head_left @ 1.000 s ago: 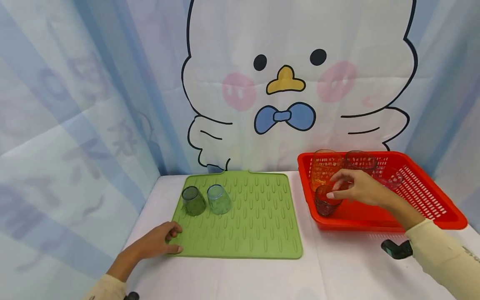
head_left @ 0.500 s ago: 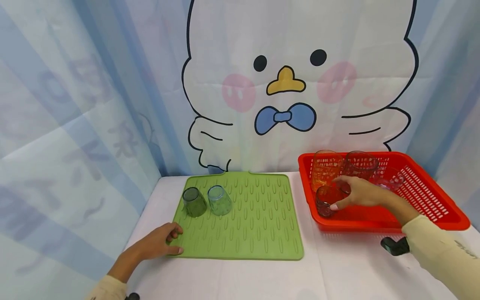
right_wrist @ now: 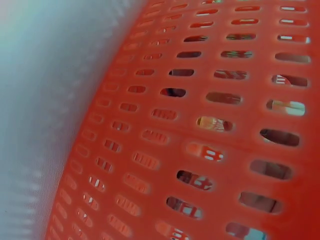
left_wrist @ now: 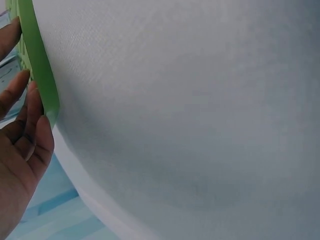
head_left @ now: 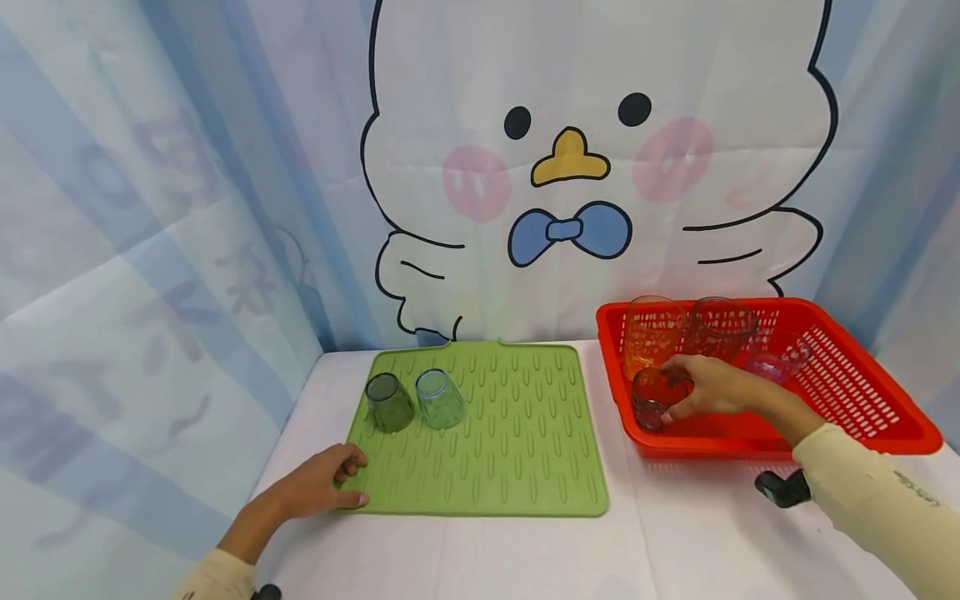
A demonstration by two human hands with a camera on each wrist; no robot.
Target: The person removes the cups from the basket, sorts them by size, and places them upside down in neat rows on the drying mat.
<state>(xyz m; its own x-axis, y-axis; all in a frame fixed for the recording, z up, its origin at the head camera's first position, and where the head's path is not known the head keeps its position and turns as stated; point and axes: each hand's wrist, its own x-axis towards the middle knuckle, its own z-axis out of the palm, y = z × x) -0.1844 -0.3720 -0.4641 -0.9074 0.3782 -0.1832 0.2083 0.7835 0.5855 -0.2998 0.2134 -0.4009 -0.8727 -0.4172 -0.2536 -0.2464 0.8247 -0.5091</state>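
Observation:
In the head view, my right hand [head_left: 712, 387] reaches into the red basket [head_left: 862, 433], thumb and fingers holding a small dark-tinted glass [head_left: 648, 404] at its front left corner. The right wrist view shows only the basket's slotted wall [right_wrist: 200, 135]; hand and glass are hidden there. My left hand [head_left: 318, 482] rests at the near left corner of a green drying mat [head_left: 517, 450], fingers relaxed. Its fingertips touch the mat's edge [left_wrist: 42, 65] in the left wrist view. Two glasses stand upside down on the mat: a dark grey one [head_left: 389, 404] and a pale blue one [head_left: 440, 400].
Behind the held glass, the basket has an amber tall glass [head_left: 648, 333], a dark glass [head_left: 720, 329] and a pinkish clear glass [head_left: 776, 362]. A white cloth [head_left: 525, 558] covers the table. A printed curtain [head_left: 562, 283] hangs behind.
My right hand has come down slightly in the basket, and its thumb and fingers have drawn in on the small dark-tinted glass. My left hand stays at the mat's corner.

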